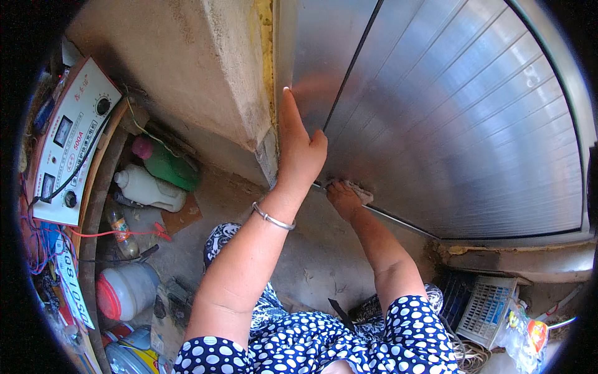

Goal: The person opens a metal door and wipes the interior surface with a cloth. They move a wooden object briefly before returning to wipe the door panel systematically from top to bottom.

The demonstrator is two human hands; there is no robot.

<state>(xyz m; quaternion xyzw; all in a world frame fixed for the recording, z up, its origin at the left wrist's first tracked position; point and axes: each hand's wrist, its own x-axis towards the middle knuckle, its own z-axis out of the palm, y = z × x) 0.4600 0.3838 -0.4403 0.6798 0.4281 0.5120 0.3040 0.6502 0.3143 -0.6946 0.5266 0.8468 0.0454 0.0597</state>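
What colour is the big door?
The door is silver, best seen in the head view.

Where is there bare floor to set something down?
Mostly bare: the floor between left forearm and right forearm, before the ribbed metal panel. Crowded: left, around the white jug, green bottle and red-lidded tub; right, around the plastic crate.

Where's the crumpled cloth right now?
In the head view, the cloth is just right of the middle, in the person's right hand, against the silver door near its bottom edge.
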